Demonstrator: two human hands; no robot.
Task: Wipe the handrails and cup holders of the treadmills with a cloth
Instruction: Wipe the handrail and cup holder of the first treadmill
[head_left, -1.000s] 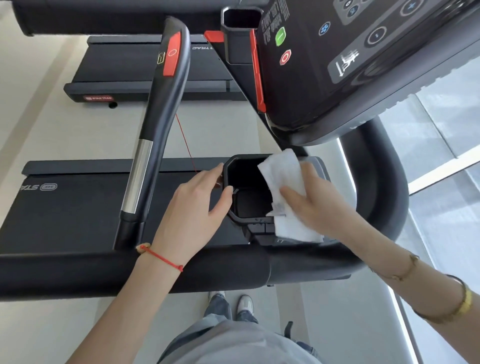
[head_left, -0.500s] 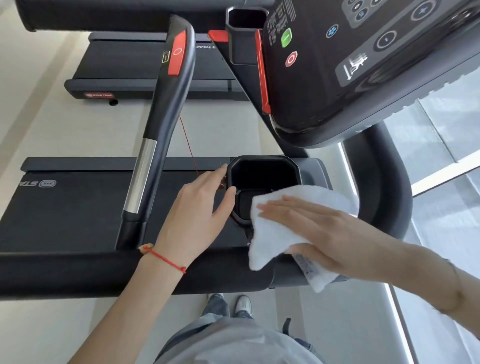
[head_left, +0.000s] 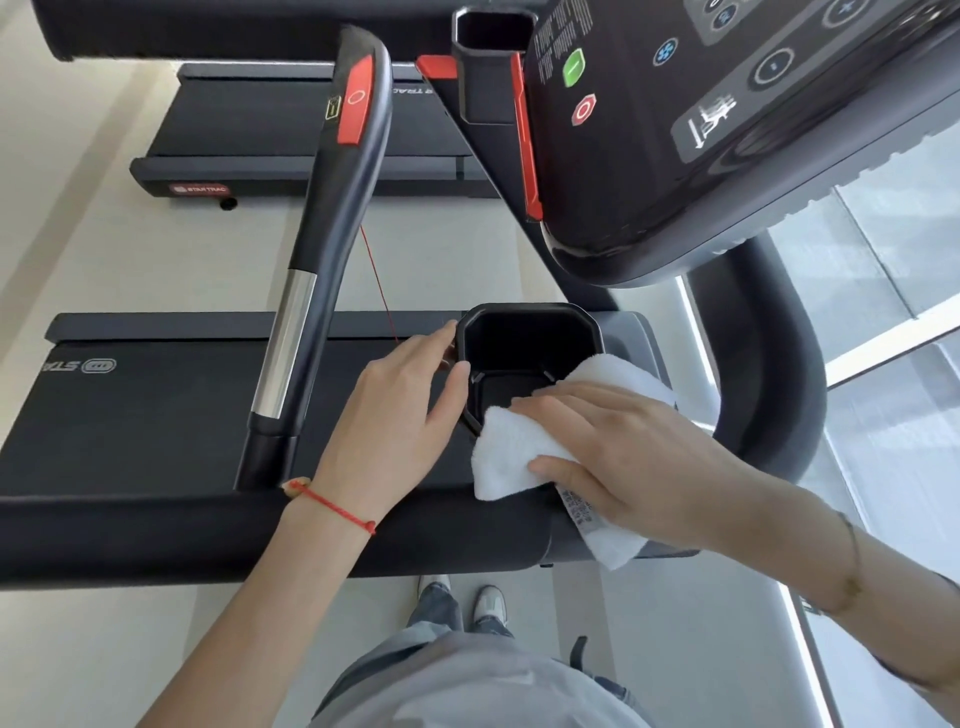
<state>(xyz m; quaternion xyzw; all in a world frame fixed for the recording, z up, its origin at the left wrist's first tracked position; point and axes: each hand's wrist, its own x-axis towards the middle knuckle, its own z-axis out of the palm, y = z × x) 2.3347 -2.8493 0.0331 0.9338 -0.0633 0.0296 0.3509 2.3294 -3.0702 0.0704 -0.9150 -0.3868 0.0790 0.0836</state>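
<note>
White terry cloth (head_left: 511, 449), folded with a printed care tag hanging from its lower end, lies across the near right rim of the black octagonal plastic cup holder (head_left: 524, 340). The right hand (head_left: 634, 457) presses it flat, fingers (head_left: 550, 402) straight and close together, thumb tucked against the cloth's lower edge. The left hand (head_left: 400, 415) steadies the holder's left wall, fingers lightly curved round the rim. Risk, as I judge it: flat pressure only cleans the rim, so the deep floor and corners may be skipped. The loose tail could also slip off the black padded front handrail (head_left: 156, 530), which appears not yet wiped.
</note>
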